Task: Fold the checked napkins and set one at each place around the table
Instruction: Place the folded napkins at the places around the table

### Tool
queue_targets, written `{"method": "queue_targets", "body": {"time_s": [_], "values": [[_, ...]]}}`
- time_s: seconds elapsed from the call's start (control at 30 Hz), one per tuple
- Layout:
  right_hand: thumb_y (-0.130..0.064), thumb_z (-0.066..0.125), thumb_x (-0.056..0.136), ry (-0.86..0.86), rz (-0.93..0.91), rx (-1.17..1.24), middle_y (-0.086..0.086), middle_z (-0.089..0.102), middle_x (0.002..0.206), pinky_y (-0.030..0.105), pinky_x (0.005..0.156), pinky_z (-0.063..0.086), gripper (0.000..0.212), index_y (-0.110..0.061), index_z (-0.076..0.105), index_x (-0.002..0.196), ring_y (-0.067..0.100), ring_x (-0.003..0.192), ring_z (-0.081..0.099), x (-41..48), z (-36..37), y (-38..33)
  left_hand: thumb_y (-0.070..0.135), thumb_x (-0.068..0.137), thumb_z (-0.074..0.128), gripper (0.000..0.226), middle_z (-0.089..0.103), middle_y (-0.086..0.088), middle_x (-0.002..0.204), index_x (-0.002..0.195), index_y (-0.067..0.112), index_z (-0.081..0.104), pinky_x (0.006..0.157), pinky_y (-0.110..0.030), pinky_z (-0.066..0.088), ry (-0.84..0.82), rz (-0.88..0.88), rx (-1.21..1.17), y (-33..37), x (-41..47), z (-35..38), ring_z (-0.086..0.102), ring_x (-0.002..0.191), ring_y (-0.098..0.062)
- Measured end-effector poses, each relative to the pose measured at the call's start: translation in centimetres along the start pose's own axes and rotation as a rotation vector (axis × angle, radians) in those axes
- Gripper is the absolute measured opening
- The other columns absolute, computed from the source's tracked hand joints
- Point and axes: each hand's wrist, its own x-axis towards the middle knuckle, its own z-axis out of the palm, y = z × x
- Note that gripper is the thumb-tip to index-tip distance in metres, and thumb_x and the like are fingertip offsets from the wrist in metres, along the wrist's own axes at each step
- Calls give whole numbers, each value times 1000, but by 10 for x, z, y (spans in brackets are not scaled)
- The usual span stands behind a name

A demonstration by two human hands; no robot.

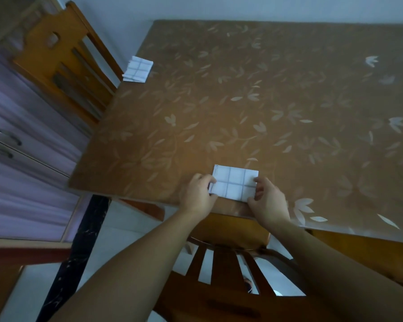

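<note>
A folded white checked napkin [234,183] lies flat on the table [265,101] close to its near edge. My left hand [198,195] pinches the napkin's left edge between thumb and fingers. My right hand [266,201] pinches its right edge. A second folded checked napkin [137,69] lies at the table's far left edge, in front of a wooden chair [63,59].
The table carries a brown cloth with pale leaf print under a clear cover. Another wooden chair [228,256] stands tucked in right below my hands. Purple cabinet doors [21,159] with metal handles line the left side.
</note>
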Motion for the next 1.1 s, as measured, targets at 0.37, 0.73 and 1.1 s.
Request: {"method": "queue_targets", "body": {"time_s": [0.37,0.73,1.1], "values": [[-7,63,86,27,-20,-23,7,66,97,26,74,50,16,-10,71,99,17,86,61,-17,8,14,11,84,68,12,64,-1,100,95,16,70,81,-31,52,-25,33,-40,-14,-19,-3,62,89,-16],[-6,62,88,60,-60,-28,7,64,106,28,83,53,19,-9,70,105,18,91,60,-29,17,12,12,86,66,10,66,0,98,94,15,72,76,-25,51,-8,2,3,-22,-28,-6,61,86,-14],[-2,62,85,74,-95,-40,8,65,105,33,85,54,17,-8,71,98,20,94,59,-31,19,14,16,89,65,9,63,3,97,93,19,71,74,-29,52,5,3,60,-24,-37,-6,59,87,-13]]}}
